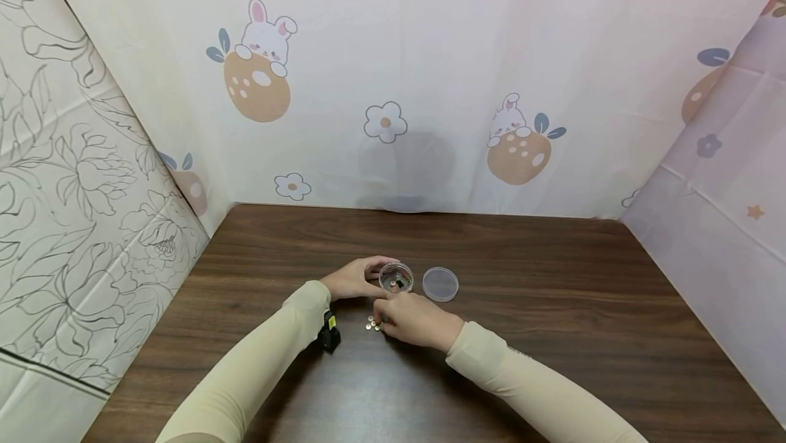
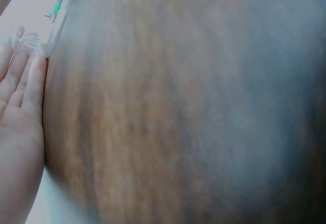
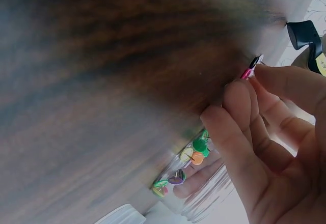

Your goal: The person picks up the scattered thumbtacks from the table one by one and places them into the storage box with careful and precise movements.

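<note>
A clear round box (image 1: 396, 278) with coloured thumbtacks in it stands on the table. My left hand (image 1: 355, 279) holds it from the left, thumb and fingers around its side. Green, orange and purple thumbtacks (image 3: 198, 145) show through its wall in the right wrist view. My right hand (image 1: 417, 319) reaches down with bent fingers beside a few loose thumbtacks (image 1: 370, 324) on the tabletop. Up close, a pink thumbtack (image 3: 246, 74) and a black one lie at those fingertips. Whether a tack is pinched there is hidden.
The clear round lid (image 1: 440, 284) lies flat on the brown wooden table (image 1: 552, 279), right of the box. A black device with a yellow label (image 1: 330, 331) sits at my left wrist. Patterned cloth walls (image 1: 393, 54) enclose the table's back and sides.
</note>
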`<state>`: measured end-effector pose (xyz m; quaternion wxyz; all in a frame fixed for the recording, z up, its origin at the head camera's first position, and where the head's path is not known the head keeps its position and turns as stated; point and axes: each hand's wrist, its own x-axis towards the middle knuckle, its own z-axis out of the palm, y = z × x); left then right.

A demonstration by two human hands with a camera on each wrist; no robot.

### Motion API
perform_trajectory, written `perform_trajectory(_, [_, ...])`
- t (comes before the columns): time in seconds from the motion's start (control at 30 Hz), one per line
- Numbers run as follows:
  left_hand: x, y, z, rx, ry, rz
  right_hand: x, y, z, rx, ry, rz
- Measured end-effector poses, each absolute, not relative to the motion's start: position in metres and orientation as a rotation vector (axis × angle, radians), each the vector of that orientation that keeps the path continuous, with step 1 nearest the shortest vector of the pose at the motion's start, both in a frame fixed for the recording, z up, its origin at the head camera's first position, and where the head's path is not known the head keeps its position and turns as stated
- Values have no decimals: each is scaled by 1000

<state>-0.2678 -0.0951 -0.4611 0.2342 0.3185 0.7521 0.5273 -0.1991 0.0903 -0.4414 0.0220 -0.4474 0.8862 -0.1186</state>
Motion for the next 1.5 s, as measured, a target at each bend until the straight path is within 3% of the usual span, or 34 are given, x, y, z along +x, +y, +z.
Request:
perform_trajectory(0.93, [-269,-94,-464,876,2066,1456,-203,99,-443,-1325,2718,-459])
perform_trajectory(1.5, [-270,-94,-465,795,2089,1441,-223,121,-411,-1149,2841,-650])
